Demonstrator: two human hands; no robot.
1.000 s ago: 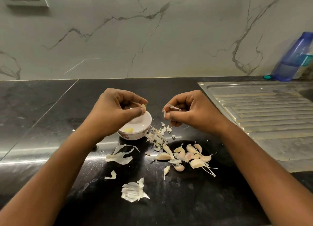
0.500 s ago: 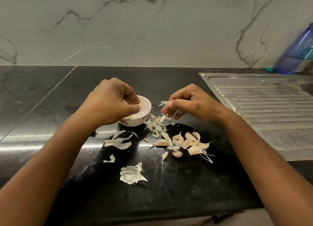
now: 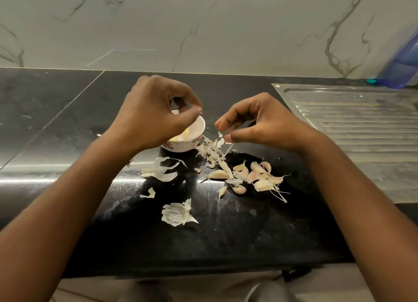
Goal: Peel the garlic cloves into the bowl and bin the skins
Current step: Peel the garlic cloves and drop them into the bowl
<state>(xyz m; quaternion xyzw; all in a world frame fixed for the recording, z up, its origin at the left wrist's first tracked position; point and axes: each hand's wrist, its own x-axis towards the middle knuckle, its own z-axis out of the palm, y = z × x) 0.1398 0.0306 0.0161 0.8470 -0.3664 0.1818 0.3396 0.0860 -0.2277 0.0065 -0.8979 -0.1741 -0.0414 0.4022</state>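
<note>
My left hand is hovering over the bowl, fingers curled in with the thumb reaching across to their tips. I cannot tell whether anything is sitting between them. My right hand is hanging just right of the bowl, fingers loosely bent and the thumb parted from them, so it is pinching nothing. A thin strip of skin is dangling right under the thumb tip, and I cannot tell if it is touching.

The small white bowl is sitting on the black counter, partly under my left hand, with a few peeled cloves lying inside. A pile of small skins is lying against its right side, below my right fingertips. Nearer to me and to the right, the unpeeled cloves are lying in a loose cluster. Bigger skin pieces are lying in front of the bowl, and another papery clump is lying closer to the counter edge. A steel draining board is lying off to the right, with a blue bottle leaning by the marble wall.
</note>
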